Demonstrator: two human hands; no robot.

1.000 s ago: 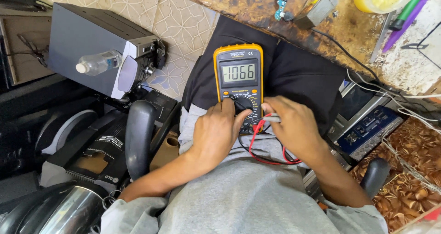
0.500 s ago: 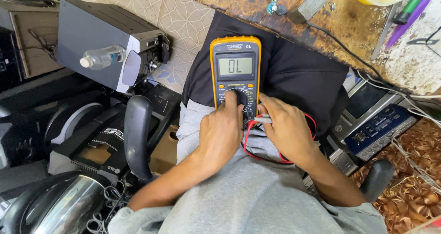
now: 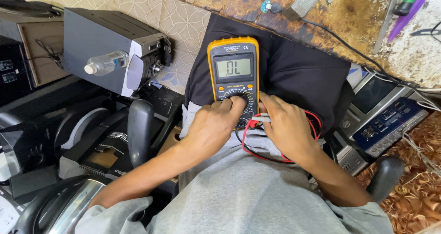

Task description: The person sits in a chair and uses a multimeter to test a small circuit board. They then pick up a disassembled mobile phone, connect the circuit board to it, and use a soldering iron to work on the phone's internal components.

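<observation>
A yellow multimeter (image 3: 234, 68) with a grey display lies on my lap, on black trousers (image 3: 298, 73). My left hand (image 3: 213, 126) rests at its lower end, thumb and fingers pinched on the round dial. Just to the right, my right hand (image 3: 287, 126) is closed around the probe tips (image 3: 261, 119), which point left toward the meter's base. A red lead (image 3: 316, 121) and a black lead (image 3: 243, 146) loop over my grey shirt beneath both hands.
A grey speaker box (image 3: 98, 38) with a plastic bottle (image 3: 106, 62) lying on it stands at the left. Black chair armrests (image 3: 140, 133) flank me. A silver and blue stereo unit (image 3: 383, 119) sits at the right. A stained workbench (image 3: 330, 18) runs along the top.
The meter's display has switched from a numeric reading to a different readout. Both hands stay at the meter's base, and the view has shifted slightly.
</observation>
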